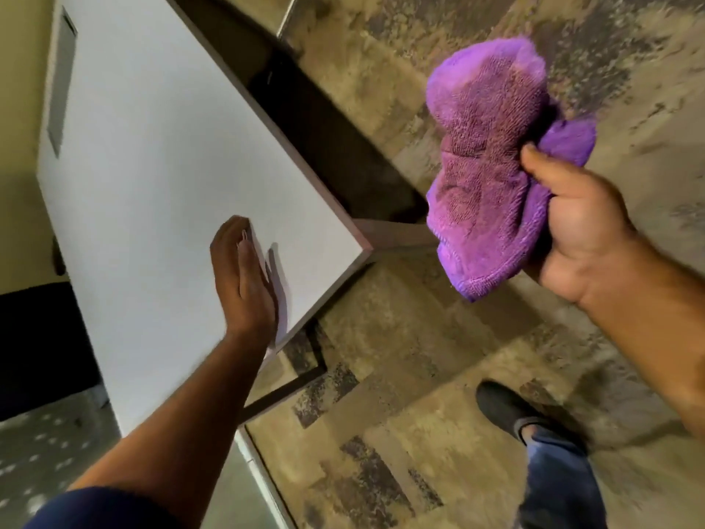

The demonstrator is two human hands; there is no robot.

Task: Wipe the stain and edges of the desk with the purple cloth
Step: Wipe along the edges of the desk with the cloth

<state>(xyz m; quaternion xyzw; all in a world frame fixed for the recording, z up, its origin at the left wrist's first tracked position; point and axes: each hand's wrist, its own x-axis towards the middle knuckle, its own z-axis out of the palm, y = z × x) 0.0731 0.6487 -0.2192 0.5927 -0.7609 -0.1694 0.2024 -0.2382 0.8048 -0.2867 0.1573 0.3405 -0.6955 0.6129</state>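
My right hand (583,227) holds the purple cloth (492,162) bunched up, fingers (532,156) curled around its right side, and it hangs in the air well off the desk (152,147), out over the patterned floor (419,337) to the right of the desk's near corner. My left hand (244,276) lies flat on the white desk top, fingers straight and together, holding nothing, just inside that same corner. I can't make out a stain anywhere on the white surface from here; the view is blurred and the top looks plain. As I judge it, the cloth is not yet in contact, so the step in hand is bringing it onto the desk. To do that well, I should spread the cloth flatter under my palm instead of keeping it wadded, so more of it meets the surface, then press down evenly and draw it along the brown edge by the corner, wrapping a fold over the lip. My left hand should stay planted to steady me, yet clear of the cloth's path.
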